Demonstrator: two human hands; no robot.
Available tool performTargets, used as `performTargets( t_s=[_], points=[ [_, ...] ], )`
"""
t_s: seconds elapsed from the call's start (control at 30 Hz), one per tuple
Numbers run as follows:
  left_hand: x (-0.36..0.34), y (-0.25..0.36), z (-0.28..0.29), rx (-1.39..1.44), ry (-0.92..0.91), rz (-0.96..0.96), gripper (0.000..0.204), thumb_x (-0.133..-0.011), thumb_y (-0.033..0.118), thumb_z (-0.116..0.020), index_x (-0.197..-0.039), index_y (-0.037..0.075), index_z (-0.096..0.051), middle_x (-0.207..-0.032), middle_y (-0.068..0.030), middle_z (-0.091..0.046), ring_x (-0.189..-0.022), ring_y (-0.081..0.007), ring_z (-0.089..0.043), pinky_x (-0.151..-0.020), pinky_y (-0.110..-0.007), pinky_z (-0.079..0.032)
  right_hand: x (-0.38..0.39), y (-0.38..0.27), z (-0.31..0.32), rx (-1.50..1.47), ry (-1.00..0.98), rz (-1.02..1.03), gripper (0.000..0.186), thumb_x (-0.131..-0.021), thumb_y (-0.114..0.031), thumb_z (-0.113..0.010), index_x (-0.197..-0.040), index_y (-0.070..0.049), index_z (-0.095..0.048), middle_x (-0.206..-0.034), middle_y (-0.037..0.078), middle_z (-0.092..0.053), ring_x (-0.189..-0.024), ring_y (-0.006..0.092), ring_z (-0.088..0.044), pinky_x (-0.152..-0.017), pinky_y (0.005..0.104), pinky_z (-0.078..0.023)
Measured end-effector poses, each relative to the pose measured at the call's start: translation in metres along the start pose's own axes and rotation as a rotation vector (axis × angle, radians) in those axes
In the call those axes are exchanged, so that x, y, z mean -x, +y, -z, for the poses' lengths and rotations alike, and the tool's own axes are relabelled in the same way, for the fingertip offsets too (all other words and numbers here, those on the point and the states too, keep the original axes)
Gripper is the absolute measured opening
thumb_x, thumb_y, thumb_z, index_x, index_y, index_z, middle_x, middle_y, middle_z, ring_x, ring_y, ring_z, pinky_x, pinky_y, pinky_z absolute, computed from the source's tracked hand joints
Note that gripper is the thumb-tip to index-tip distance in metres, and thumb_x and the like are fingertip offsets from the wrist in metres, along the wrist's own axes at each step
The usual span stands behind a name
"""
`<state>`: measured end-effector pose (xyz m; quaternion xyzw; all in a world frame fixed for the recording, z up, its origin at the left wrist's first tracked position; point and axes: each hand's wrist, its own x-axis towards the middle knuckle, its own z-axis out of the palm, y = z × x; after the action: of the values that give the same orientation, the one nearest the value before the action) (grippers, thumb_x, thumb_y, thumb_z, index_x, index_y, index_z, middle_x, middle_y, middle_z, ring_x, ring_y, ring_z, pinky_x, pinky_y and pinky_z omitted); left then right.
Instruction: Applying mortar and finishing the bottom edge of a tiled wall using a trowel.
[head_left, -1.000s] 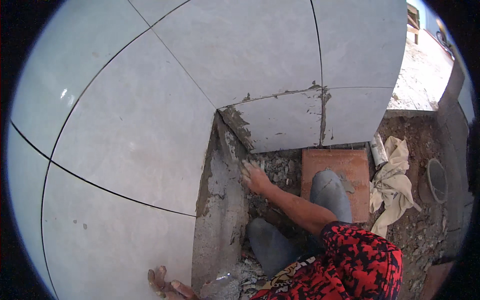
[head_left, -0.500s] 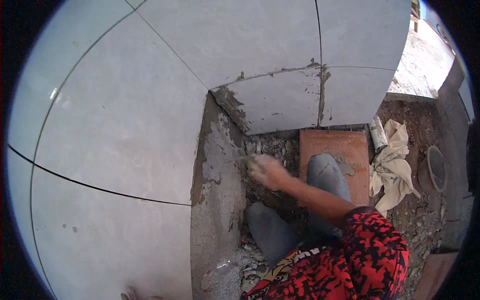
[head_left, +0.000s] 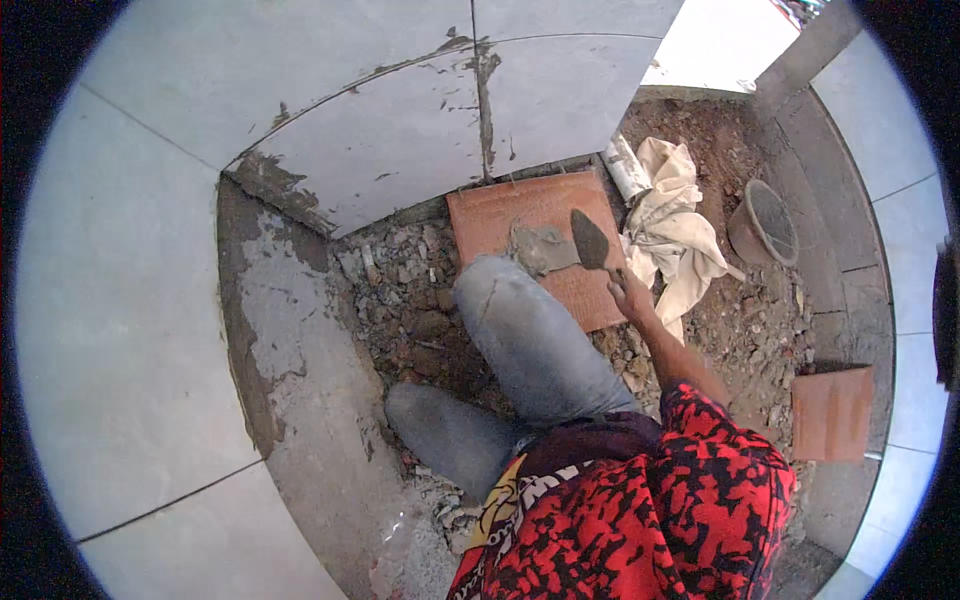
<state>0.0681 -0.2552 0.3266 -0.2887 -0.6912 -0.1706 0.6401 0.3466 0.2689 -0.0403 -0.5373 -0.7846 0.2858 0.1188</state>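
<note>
My right hand point(head_left: 632, 298) is closed around the handle of a pointed trowel point(head_left: 590, 242). The dark blade lies over a reddish clay tile point(head_left: 500, 208), at the right side of a patch of grey wet mortar point(head_left: 541, 250) spread on it. Whether the blade touches the tile I cannot tell. My knee, in grey-blue trousers, reaches over the tile's near edge. My left hand is out of view.
Large pale wall tiles point(head_left: 390, 130) with mortar smears stand ahead and left, above a bare cement strip point(head_left: 300, 300). Rubble point(head_left: 410, 285) covers the ground. Rightward lie a cream cloth point(head_left: 690, 245), a whitish cylinder point(head_left: 626, 170), a bucket point(head_left: 765, 225) and another clay tile point(head_left: 833, 415).
My right hand has moved from beside the cement strip rightward to the mortar on the clay tile. The view has turned right. My left hand's fingertips, at the lower edge before, have left the view.
</note>
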Motion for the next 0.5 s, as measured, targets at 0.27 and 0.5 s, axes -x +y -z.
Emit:
performTargets(
  t_s=[0.27, 0.5],
  points=[
    [-0.001, -0.005, 0.004, 0.006, 0.005, 0.001, 0.055, -0.089, 0.027, -0.045, -0.127, -0.008, -0.027, -0.114, -0.0227, -0.048, -0.087, -0.0298, -0.058, -0.069, -0.036, -0.051, -0.012, 0.069, -0.035, -0.111, 0.057, -0.084, 0.041, -0.079, -0.019, -0.057, -0.115, -0.003, -0.047, -0.107, 0.017, -0.058, -0.101, 0.0307, -0.055, -0.085, 0.0351, -0.042],
    [-0.005, -0.009, 0.007, -0.005, 0.014, -0.005, 0.056, -0.087, 0.026, -0.047, -0.127, -0.008, -0.028, -0.114, -0.0219, -0.048, -0.086, -0.0284, -0.058, -0.069, -0.035, -0.049, 0.0, 0.068, -0.073, -0.256, -0.26, 0.112, 0.037, -0.08, -0.016, -0.057, -0.113, -0.002, -0.051, -0.105, 0.012, -0.058, -0.099, 0.0222, -0.054, -0.086, 0.0334, -0.041]
  ],
)
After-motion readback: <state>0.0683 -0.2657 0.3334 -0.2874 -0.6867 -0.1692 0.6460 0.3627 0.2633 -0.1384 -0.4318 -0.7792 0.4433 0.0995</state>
